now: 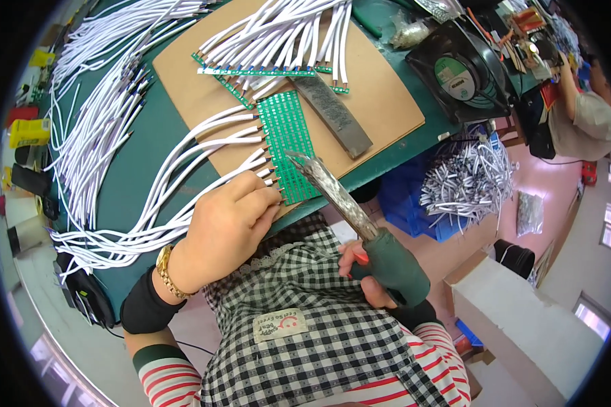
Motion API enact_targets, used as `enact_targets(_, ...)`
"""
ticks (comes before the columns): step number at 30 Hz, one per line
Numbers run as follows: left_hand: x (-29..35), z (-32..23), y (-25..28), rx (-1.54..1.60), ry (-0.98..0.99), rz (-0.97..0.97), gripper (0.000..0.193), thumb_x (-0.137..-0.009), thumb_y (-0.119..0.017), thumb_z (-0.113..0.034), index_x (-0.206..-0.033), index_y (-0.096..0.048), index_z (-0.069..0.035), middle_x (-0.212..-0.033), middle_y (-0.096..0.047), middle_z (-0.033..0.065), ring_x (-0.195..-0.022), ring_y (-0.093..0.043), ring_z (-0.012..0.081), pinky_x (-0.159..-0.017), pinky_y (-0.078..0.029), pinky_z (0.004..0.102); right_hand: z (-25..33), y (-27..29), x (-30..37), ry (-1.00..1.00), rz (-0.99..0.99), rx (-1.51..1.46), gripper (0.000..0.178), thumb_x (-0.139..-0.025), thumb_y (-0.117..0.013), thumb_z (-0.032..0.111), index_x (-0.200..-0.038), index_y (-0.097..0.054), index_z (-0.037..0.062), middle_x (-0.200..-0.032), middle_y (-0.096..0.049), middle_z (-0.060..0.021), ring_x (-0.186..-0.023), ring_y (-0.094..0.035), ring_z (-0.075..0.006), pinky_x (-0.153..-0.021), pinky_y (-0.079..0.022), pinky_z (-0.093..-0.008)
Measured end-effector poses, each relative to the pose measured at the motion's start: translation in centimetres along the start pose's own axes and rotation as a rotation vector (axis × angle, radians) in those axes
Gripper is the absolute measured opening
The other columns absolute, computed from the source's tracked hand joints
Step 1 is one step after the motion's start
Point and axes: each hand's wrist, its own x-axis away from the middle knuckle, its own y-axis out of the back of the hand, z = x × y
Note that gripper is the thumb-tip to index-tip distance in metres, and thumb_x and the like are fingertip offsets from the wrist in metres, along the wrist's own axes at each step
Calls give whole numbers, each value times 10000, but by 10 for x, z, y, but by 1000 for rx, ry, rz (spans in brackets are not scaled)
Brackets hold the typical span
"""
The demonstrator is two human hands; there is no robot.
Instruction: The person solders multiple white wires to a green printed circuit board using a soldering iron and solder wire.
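Green table (115, 200); right hand (377, 293) gripping soldering iron (395, 268).

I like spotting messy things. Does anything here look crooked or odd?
A little: on the cardboard, the narrow green boards with white wires lie crossed at different angles, so that pile looks askew. The soldering iron looks blotchy along its metal part too.

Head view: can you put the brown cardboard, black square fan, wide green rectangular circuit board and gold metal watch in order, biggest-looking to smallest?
1. Brown cardboard
2. Black square fan
3. Wide green rectangular circuit board
4. Gold metal watch
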Motion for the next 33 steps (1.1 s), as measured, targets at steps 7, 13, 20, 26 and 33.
enact_targets(7, -8, 19, 5, -233, -399, 91, 189, -744, -644, -109, -917, -635, -34, -802, -556, 51, -617, -569, 184, -500, -458, 292, -30, -15, -29, 49, -72, -332, 548, -907, -589, 460, -1252, -448, 58, -907, -585, -105, -751, -598, -164, -898, -459, -413)
enact_targets(13, -1, 24, 2, -444, -600, -28, 288, -701, -665, -99, -973, -642, -5, -853, -571, 30, -595, -500, 117, -477, -399, 245, -40, -8, -7, 3, -117, -260, 560, -893, -599, 487, -1235, -464, 64, -918, -581, -105, -748, -600, -171, -856, -461, -380)
enact_targets(20, -4, 31, 0, -320, -586, -47, 310, -681, -685, -90, -971, -655, 17, -860, -586, 44, -593, -501, 117, -468, -383, 255, -35, -4, 22, -86, -194, -200, 544, -883, -622, 474, -1224, -479, 74, -915, -582, -121, -770, -603, -192, -857, -461, -387)
enact_targets(26, -4, 34, 2, -117, -430, 37, 317, -690, -741, -72, -991, -663, -9, -835, -616, 70, -623, -604, 195, -484, -457, 300, 1, 4, 32, -229, -117, -72, 460, -893, -650, 373, -1194, -490, 65, -945, -592, -160, -821, -602, -237, -825, -474, -392)
enact_targets(33, -6, 36, 3, -106, -460, 95, 293, -708, -745, -67, -986, -663, -24, -843, -613, 46, -596, -577, 178, -475, -435, 307, 8, 9, 42, -507, -112, -70, 514, -874, -672, 378, -1162, -489, -6, -957, -601, -163, -846, -608, -218, -784, -495, -345)
